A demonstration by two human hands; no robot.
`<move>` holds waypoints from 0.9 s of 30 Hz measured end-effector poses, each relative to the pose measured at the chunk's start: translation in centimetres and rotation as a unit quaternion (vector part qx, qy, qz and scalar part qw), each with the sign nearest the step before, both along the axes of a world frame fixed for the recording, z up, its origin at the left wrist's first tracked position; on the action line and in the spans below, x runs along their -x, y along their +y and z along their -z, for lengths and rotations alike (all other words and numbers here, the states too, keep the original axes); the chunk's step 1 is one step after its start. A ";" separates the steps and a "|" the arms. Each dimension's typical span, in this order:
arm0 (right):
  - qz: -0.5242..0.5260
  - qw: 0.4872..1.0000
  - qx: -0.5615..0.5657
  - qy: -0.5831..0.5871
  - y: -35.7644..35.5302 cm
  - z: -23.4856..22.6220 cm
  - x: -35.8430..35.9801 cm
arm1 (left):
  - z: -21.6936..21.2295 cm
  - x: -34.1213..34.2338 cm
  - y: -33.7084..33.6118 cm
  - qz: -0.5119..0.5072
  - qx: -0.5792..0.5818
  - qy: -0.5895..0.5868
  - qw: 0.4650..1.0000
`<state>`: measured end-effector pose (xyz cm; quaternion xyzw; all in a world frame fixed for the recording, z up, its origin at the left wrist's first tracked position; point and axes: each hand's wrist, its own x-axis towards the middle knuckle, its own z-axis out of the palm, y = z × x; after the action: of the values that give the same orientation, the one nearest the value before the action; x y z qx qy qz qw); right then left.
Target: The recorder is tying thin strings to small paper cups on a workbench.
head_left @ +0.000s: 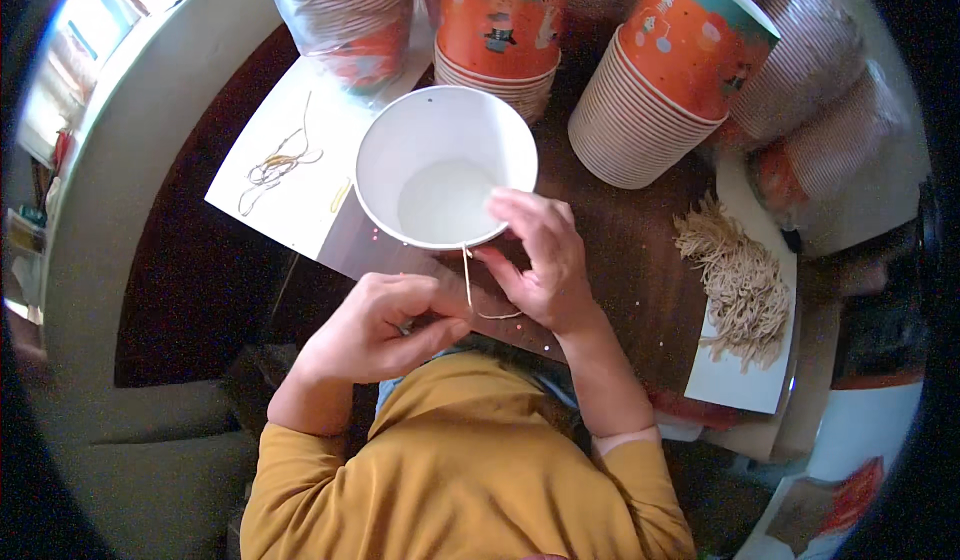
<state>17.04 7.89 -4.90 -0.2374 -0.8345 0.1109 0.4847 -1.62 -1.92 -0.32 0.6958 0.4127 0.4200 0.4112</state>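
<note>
A large white paper tub [395, 140] tilts toward me at the middle of the table, its inside showing. My right hand [548, 260] grips its near right rim, fingers over the inside and thumb outside. A thin cream string [468, 278] hangs from the near rim and curves off to the right below my right hand. My left hand [385, 325] is closed in front of the tub, thumb and forefinger pinching the string. The outside of the tub's near wall is mostly hidden.
Behind stand two stacks of orange-and-green printed tubs [500, 20] [650, 100], with plastic-wrapped stacks [340, 10] around them. A bundle of cut beige strings [740, 285] lies on white paper at right. Loose strings [280, 167] rest on a white sheet [250, 145] at left.
</note>
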 end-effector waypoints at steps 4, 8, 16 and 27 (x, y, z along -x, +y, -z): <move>0.047 0.995 -0.018 -0.085 -2.2 -1.1 -1.4 | 0.7 -1.1 -0.2 -0.007 -0.035 0.022 0.999; -0.044 0.984 -0.109 -0.134 -3.7 -1.7 -2.2 | 0.3 -1.8 -0.6 0.043 0.014 0.009 0.999; -0.059 0.928 0.291 0.226 -0.5 -1.7 -5.1 | 0.1 -0.3 -0.9 0.048 0.060 -0.010 0.997; 0.032 0.870 0.403 0.284 5.4 -3.3 -12.8 | -1.2 1.3 -0.7 0.043 0.065 0.063 0.995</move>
<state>29.80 13.31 -1.59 -0.3970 -0.5359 0.4847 0.5660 -2.89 -2.60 0.92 0.7098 0.4338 0.3297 0.4464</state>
